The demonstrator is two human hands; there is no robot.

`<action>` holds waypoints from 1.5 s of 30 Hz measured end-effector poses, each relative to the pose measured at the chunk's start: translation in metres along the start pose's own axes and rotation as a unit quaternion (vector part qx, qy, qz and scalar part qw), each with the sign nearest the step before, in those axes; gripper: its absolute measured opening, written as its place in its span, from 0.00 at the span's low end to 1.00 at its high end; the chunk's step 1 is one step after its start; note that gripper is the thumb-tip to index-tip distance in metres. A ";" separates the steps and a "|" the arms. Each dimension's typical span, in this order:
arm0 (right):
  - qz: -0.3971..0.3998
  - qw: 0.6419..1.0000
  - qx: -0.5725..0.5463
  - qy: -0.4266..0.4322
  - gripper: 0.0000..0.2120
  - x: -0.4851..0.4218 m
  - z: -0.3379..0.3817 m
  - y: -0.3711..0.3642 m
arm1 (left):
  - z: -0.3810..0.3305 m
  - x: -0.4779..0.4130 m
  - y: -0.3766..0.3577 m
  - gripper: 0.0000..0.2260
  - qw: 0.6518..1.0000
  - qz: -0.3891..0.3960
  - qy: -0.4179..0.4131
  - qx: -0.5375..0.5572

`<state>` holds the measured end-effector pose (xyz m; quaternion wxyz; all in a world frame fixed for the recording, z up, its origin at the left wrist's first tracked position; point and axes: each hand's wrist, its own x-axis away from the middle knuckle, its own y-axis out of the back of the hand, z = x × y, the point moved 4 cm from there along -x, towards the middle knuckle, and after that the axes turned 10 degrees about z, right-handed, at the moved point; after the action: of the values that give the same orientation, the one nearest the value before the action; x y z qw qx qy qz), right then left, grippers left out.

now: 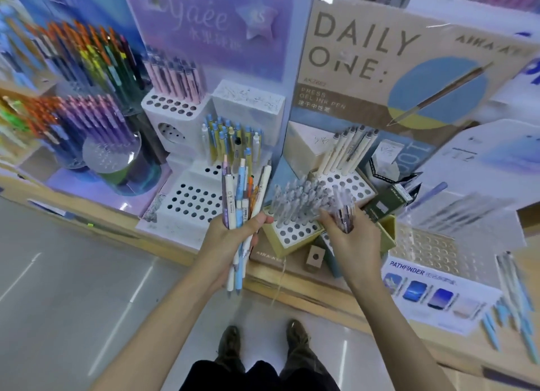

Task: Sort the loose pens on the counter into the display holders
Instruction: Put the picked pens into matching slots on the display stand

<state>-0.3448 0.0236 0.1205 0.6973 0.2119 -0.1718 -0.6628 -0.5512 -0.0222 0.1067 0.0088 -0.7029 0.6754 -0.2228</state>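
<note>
- Two hands work in front of the counter. The left hand (230,232) has fingers and thumb wrapped tight round a mixed bundle of pens (242,191), tips down, tops fanned upward.
- Right hand (347,238): fingers curled round a purple-patterned pen (344,218), just above the boxed holder (292,231) of clear grey pens. With the motion blur I cannot tell whether it grips one pen or several.
- Boxed holder: front holes empty, rear rows filled.
- More loose blue pens (514,303) lie on the counter at far right, well apart from both hands.
- Step in hand (judged): seating the patterned pen.
- Method note: check the design against the standing stock first. The purple pattern looks unlike the grey pens, and the white stepped holder (193,200) has many free holes.
- Lower the pen upright, tip first, into one empty hole, and let go only once it is seated.
- Keep the left bundle clear of the standing pens.
</note>
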 end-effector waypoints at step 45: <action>-0.007 0.806 -0.575 -0.140 0.13 0.024 0.030 -0.061 | 0.005 0.003 -0.006 0.26 0.998 0.054 0.031 -0.013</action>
<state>-0.4103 -0.0044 0.1130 0.6552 -0.3215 0.1469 -0.6677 -0.5442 -0.0257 0.1053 -0.0093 -0.6583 0.7150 -0.2352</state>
